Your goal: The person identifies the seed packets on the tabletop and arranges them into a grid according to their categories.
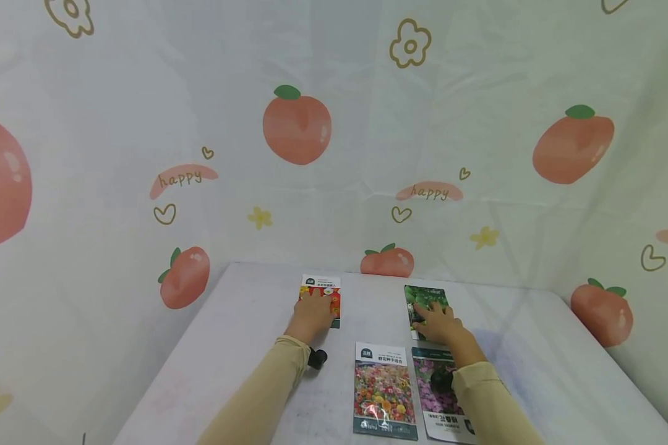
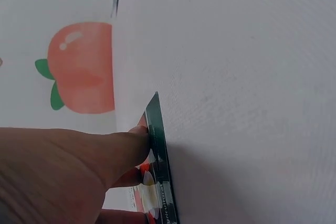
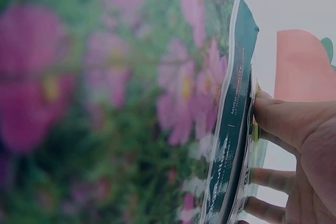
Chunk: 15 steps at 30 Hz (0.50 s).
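My left hand [image 1: 312, 314] rests on the face of a seed packet [image 1: 336, 306] with red and yellow flowers, at the back of the table. In the left wrist view, the thumb and fingers [image 2: 126, 148] lie against that packet near its dark green end. Spread fingers of my right hand [image 1: 440, 324] touch a green leafy packet [image 1: 423, 295] farther right. Nearer to me lies a packet of mixed flowers [image 1: 384, 395], beside a purple flower packet [image 1: 436, 405] partly hidden under the right forearm. Pink blossoms of the purple packet [image 3: 178, 93] fill much of the right wrist view.
A white cloth covers the table [image 1: 228, 321]. Behind it hangs a white backdrop [image 1: 345, 154] printed with peaches, hearts and flowers. A small black device [image 1: 317, 358] sits at the left wrist, another [image 1: 441, 378] at the right wrist.
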Tool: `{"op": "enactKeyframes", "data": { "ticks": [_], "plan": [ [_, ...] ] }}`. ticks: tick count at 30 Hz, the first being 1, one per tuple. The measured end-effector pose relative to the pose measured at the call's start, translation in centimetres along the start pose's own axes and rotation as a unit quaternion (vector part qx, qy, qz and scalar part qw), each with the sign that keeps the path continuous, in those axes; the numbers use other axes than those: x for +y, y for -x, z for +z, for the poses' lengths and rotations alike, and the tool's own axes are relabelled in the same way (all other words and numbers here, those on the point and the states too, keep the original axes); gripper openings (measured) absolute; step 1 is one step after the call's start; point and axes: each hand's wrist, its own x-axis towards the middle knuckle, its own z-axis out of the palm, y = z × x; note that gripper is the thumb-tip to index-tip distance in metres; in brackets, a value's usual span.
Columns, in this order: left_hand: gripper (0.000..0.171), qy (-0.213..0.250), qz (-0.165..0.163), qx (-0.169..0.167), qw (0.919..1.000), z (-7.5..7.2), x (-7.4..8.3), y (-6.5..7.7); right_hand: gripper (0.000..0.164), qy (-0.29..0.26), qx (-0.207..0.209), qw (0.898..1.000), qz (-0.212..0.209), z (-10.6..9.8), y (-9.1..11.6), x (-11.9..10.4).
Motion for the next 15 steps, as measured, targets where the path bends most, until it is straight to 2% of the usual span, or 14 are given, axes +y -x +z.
{"op": "enactKeyframes", "data": {
  "ticks": [15],
  "plan": [
    [0.039, 0.005, 0.004, -0.006, 1.0000, 0.07, 0.92, 0.06, 0.062, 0.006, 0.003, 1.000, -0.004, -0.27, 0.38, -0.25]
  ]
}}
